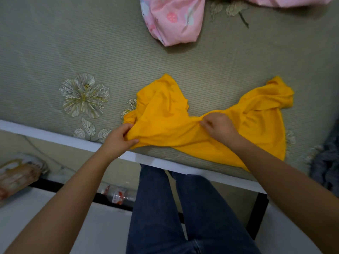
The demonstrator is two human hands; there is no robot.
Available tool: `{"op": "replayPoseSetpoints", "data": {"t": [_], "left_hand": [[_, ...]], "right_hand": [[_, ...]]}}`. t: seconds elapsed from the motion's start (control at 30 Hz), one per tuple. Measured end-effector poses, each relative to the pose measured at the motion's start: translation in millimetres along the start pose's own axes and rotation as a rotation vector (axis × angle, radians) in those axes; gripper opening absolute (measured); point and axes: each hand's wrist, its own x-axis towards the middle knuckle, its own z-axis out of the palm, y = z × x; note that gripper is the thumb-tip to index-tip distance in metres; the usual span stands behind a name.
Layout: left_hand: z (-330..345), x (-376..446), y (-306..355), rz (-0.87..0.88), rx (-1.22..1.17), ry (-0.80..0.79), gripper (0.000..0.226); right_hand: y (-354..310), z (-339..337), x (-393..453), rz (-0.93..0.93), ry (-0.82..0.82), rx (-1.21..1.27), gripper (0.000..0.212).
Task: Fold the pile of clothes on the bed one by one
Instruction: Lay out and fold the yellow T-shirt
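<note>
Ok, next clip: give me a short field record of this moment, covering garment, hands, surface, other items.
garment: yellow garment, crumpled, unfolded, near the bed's front edge
left hand: left hand grips its left edge
right hand: right hand pinches its middle
surface: bed mat, floral print
other items: pink cloth at far side; grey cloth at right edge

Grey-green woven bed mat [55, 52] with embroidered pale flowers [84, 95], edged by a white bed frame [60, 138]. Below, pale floor [102, 228], black rail [260, 213], crushed plastic bottle [119, 196], sandal [20, 173] at left.
</note>
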Motion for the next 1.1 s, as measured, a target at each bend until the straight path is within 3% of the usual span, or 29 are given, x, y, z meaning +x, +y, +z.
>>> {"op": "replayPoseSetpoints", "data": {"t": [0.1,0.17,0.27,0.37,0.5,0.63,0.73,0.97,1.03,1.1], "left_hand": [[-4,17,24,0.101,-0.029,0.16,0.053],[0,35,41,0.17,-0.019,0.245,0.054],[20,62,57,0.154,0.148,0.235,0.054],[47,76,67,0.118,0.302,0.136,0.056],[65,82,74,0.061,0.384,0.123,0.051],[64,80,76,0.032,0.517,0.27,0.052],[60,84,73,0.049,0.586,0.28,0.049],[57,108,75,0.127,0.516,0.292,0.023],[54,111,79,0.2,0.446,0.305,0.017],[48,109,87,0.228,0.227,0.351,0.008]], "right_hand": [[35,-50,-7,0.257,0.395,0.206,0.031],[71,-74,-18,0.526,0.48,0.185,0.035],[119,-84,-46,0.899,0.328,0.098,0.025],[129,-71,-74,1.077,0.132,0.003,0.021],[111,-57,-62,0.878,0.205,-0.195,0.038],[89,-53,-18,0.555,0.282,-0.191,0.037],[83,-56,24,0.39,0.242,-0.247,0.038],[86,-72,117,0.306,0.141,-0.337,0.052],[89,-78,130,0.336,0.104,-0.389,0.047],[90,-86,135,0.366,0.083,-0.443,0.034]]}}
